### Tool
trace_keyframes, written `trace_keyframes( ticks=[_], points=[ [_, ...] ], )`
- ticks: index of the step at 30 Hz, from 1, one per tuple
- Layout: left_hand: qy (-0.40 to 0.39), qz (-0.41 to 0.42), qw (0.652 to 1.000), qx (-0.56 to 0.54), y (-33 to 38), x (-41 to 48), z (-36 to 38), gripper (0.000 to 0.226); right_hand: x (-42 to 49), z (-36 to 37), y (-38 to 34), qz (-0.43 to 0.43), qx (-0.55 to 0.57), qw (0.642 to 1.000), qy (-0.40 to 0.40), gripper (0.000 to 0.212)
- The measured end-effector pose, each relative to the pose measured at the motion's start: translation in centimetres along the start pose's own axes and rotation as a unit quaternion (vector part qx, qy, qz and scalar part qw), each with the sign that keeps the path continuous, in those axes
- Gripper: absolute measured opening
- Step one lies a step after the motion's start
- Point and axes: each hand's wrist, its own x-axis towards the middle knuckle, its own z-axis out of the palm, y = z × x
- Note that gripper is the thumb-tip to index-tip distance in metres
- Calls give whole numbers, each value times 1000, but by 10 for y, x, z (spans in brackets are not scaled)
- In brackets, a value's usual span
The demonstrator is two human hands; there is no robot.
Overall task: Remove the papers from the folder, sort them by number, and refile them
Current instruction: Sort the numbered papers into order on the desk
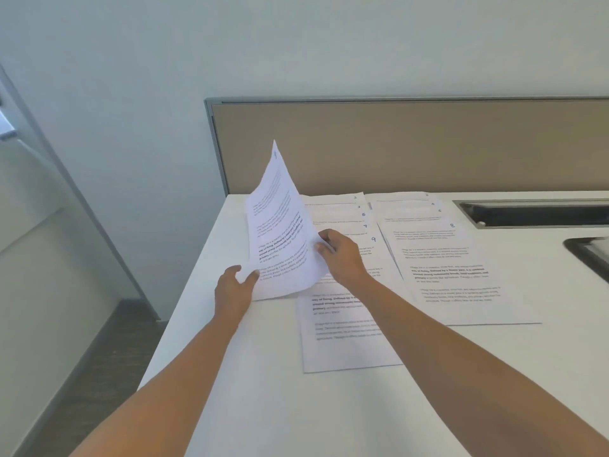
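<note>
Both of my hands hold a small sheaf of printed papers (283,232) upright and curved above the white desk (263,390). My left hand (234,288) pinches its lower left corner. My right hand (339,255) pinches its right edge. Below the sheaf lies a fanned column of numbered sheets (346,331), with a 9 showing on the top sheet. To its right lies a second fanned column (461,275), with an 8 on top. No folder is in view.
A tan partition panel (412,146) closes off the desk's far side. A dark cable slot (534,212) is set into the desk at the right, and a black tray's corner (590,255) shows at the right edge. The desk's left edge drops to the floor (99,374).
</note>
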Motion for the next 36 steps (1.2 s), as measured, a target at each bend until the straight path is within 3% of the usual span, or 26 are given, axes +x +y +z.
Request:
trace_keyframes(
  ticks=[5, 13, 19, 23, 31, 36],
  points=[
    [-46, -68, 987, -135, 30, -6, 23, 60, -14, -52, 7, -22, 96, 995, -21, 14],
    [-114, -88, 950, -278, 71, -23, 83, 47, -33, -145, 34, 57, 249, 967, 3, 7],
    [-92, -5, 988, -123, 91, -49, 130, 39, -42, -216, 79, 119, 278, 949, 87, 10],
    [-89, 81, 993, 1, 89, -67, 159, 39, -52, -264, 121, 227, 175, 948, 137, 5],
    [-129, 203, 930, 280, 77, -90, 187, 45, -70, -307, 168, 357, 35, 926, 119, 6],
    [-149, 214, 906, 333, 84, -106, 198, 44, -75, -311, 164, 388, -26, 917, 83, 7]
  ],
)
